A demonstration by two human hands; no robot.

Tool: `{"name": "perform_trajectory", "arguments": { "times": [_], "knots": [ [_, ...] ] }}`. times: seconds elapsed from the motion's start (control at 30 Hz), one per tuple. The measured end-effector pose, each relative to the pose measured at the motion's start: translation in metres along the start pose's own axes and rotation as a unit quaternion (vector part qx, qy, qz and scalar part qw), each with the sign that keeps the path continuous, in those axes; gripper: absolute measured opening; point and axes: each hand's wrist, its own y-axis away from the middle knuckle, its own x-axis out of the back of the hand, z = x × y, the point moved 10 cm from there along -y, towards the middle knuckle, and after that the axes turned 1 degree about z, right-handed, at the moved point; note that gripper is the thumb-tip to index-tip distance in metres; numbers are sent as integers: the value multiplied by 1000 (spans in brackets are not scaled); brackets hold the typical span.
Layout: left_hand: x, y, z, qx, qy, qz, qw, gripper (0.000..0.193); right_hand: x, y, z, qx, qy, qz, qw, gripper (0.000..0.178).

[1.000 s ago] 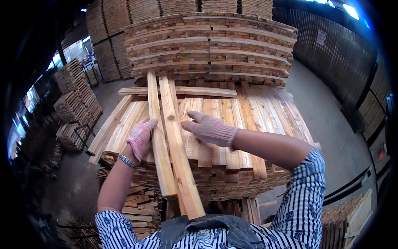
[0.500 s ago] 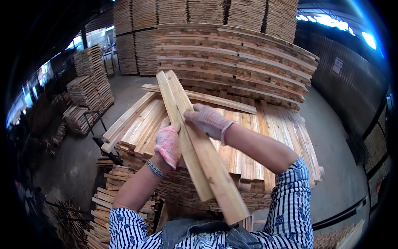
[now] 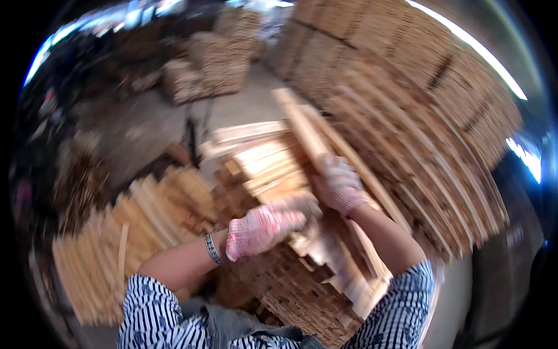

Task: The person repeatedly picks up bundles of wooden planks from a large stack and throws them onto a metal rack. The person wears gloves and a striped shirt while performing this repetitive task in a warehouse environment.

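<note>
My right hand (image 3: 339, 183), in a pale knitted glove, is closed around a light wooden plank (image 3: 302, 125) that slants over the stack; its lower part is hidden by the hand and blurred. Whether a second plank lies against it I cannot tell. My left hand (image 3: 270, 224), in a white and red glove, is off the plank, with its fingers stretched to the right and smeared at the tips. It hovers above the near edge of the plank stack (image 3: 273, 166). Another long plank (image 3: 372, 183) lies across the far side of that stack.
A heap of loose wood strips (image 3: 157, 203) lies at the left. Tall bundled wood stacks (image 3: 395, 41) and a layered pile of boards (image 3: 418, 151) stand at the back right. Further off at the upper left is a smaller wood pile (image 3: 206, 67) on the concrete floor.
The view has swung to the left. My left hand has let go of the planks and moved away from them; my right hand keeps its grip.
</note>
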Motion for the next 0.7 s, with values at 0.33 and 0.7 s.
{"name": "perform_trajectory", "arguments": {
  "times": [0.33, 0.7],
  "knots": [
    [151, 258, -134, 49, 276, 210, 937, 39, -32, -4, 38, 55, -115, -31, 991, 55],
    [351, 708, -165, -672, 484, -256, -498, 15, -34, 129, -373, 404, -317, -221, 829, 60]
  ]
}}
